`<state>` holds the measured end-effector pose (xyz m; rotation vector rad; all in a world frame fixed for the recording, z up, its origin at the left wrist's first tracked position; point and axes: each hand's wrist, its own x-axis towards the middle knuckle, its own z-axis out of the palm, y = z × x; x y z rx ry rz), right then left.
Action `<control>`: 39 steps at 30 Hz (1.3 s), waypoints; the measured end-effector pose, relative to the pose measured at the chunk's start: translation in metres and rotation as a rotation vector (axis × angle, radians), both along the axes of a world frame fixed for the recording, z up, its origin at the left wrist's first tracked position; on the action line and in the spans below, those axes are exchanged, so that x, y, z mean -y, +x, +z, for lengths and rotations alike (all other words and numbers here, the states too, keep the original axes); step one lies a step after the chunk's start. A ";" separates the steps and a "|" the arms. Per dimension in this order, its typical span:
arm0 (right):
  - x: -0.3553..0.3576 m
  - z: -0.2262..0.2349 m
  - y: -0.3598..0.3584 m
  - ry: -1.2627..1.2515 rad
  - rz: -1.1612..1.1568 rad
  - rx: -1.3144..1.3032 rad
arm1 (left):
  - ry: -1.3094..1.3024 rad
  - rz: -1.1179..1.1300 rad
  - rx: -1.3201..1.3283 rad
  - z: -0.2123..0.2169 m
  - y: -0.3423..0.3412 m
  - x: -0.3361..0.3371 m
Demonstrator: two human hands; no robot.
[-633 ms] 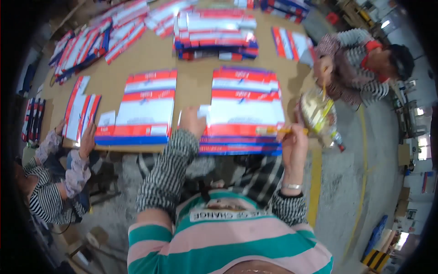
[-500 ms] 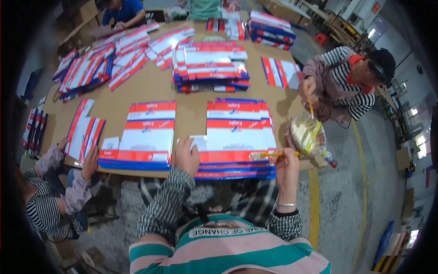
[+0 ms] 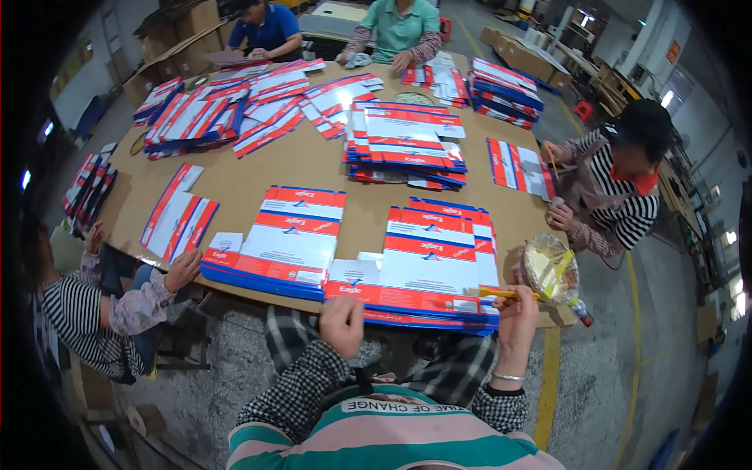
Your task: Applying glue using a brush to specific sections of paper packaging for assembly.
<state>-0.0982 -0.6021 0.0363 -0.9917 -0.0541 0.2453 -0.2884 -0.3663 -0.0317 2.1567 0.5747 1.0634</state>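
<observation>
In front of me lies a stack of flat printed cardboard box blanks [image 3: 431, 270], red, white and blue. My right hand [image 3: 517, 323] is closed around a yellow-handled brush [image 3: 505, 294], its pale tip over the top blank's lower right part. Curled into a fist, my left hand [image 3: 341, 327] is at the near left corner of this stack, just below a small flap [image 3: 352, 276]. Whether its fingers pinch the edge is hidden. To the right of the brush sits a plastic-lined bowl [image 3: 540, 266] of pale paste, with a yellow strip across it.
Another stack of blanks [image 3: 294, 235] lies to my left, and a taller pile [image 3: 407, 141] stands behind. Co-workers sit at left and right; the right one's hand [image 3: 558, 215] is beside a single blank [image 3: 517, 168]. Two more people work across the brown table [image 3: 258, 168].
The whole view has shifted. My left hand has moved off the flap to the near edge and curled closed. The brush stays in my right hand. The right co-worker's hands have moved apart, away from the bowl.
</observation>
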 end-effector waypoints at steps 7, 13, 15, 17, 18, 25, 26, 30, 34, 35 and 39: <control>0.001 0.008 -0.005 -0.027 0.008 0.004 | -1.717 -0.468 -0.585 -0.017 0.030 0.036; 0.016 0.010 -0.005 -0.008 0.017 0.033 | -1.767 -0.521 -0.587 -0.031 0.044 0.053; 0.023 0.006 -0.004 -0.001 0.016 0.015 | -1.780 -0.527 -0.561 -0.029 0.043 0.055; 0.025 0.002 -0.002 0.018 0.019 0.018 | -1.862 -0.490 -0.547 -0.020 0.043 0.052; 0.026 0.002 -0.001 0.045 0.020 0.032 | -1.931 -0.458 -0.528 -0.018 0.045 0.050; 0.024 0.003 0.006 0.042 0.061 0.027 | -1.863 -0.410 -0.616 -0.009 0.052 0.034; 0.023 0.003 0.005 0.042 0.038 0.035 | -1.877 -0.412 -0.618 -0.014 0.048 0.036; 0.025 0.007 0.003 0.039 0.048 0.035 | -1.856 -0.424 -0.517 -0.020 0.032 0.045; 0.026 0.013 0.003 0.048 0.048 0.050 | -1.826 -0.472 -0.198 -0.011 0.012 0.056; 0.029 0.015 0.004 0.073 0.053 0.075 | -1.770 -0.499 -0.167 -0.008 0.007 0.057; 0.031 0.031 0.002 0.173 0.064 0.161 | -1.542 -0.569 0.004 0.000 -0.011 0.039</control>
